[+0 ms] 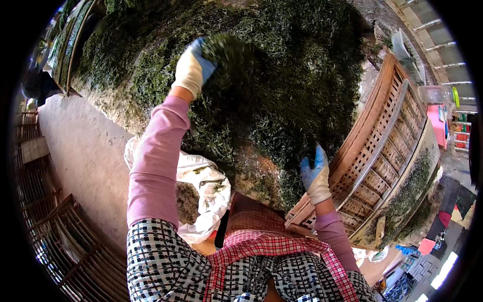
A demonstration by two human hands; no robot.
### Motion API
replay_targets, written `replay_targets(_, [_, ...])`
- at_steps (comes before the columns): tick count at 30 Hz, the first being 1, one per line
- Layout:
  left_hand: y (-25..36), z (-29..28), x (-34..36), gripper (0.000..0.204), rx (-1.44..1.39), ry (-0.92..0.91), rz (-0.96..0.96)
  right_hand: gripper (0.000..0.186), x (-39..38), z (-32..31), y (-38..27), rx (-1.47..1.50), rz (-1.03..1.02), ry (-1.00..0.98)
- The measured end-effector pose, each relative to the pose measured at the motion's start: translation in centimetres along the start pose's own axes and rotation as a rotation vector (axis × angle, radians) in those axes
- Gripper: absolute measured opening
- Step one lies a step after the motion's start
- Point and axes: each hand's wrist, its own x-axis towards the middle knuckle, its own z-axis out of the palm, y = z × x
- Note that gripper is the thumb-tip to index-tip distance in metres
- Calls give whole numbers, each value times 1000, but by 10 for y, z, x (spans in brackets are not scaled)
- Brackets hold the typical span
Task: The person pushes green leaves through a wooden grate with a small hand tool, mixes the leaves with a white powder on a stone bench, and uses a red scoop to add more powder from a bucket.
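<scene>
The left hand [193, 68], in a white glove with blue palm and fingers, is at a blurred clump of leaves [229, 49] in the upper middle of the frame; its fingertips are hidden, so I cannot tell whether they have closed on it. The right hand [316, 173], gloved alike, is at the heap's edge right of centre, thumb and fingers parted, with nothing visible gripped. The heap of dark-green leaves [307, 75] fills the upper middle. It should handle as light, soft and springy, perhaps damp and clinging; single shreds would slip out, so scoop low with spread fingers and lift a whole matted tuft. Farther out are a latticed wooden frame [381, 118] at right and a white sack [214, 191] below centre-left.
</scene>
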Motion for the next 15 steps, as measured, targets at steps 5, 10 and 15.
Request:
replay_targets(5, [70,-23,13,24,-29,-135,319,48,5,18,13,314,220,4])
replay_targets(10, [111,-84,26,16,1195,-224,1589,50,18,17,16,278,269,-28])
replay_targets(15, [97,-120,21,23,1267,-112,1061,49,21,20,22,211,280,24])
